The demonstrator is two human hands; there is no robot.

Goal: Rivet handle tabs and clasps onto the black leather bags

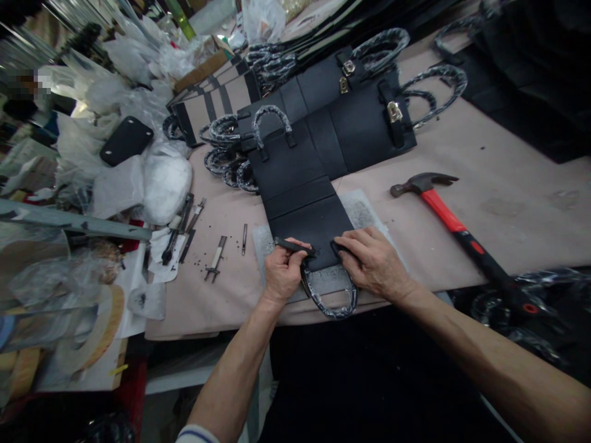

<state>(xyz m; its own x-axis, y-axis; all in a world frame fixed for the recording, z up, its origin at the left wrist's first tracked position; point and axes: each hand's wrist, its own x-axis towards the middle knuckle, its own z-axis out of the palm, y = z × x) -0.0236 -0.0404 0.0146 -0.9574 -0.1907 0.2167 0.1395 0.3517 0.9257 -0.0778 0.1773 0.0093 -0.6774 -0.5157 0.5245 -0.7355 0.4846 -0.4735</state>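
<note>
A black leather bag panel (305,215) lies on the bench, its near end over a pale board (362,212). A plastic-wrapped handle (333,312) loops from that near edge towards me. My left hand (284,269) is closed on a short black strap (290,245), held between thumb and fingers at the panel's near left. My right hand (372,261) is closed at the near right, its fingers pressed on a small black tab at the handle's other end; the fingertips are partly hidden. Further up the panel, a second wrapped handle (271,114) stands in an arch.
A claw hammer (447,212) with a red and black grip lies to the right. Punches and small metal tools (216,258) lie at left. More black panels with gold clasps (394,111) are stacked behind. Plastic bags (161,178) and tape rolls (104,326) crowd the left side.
</note>
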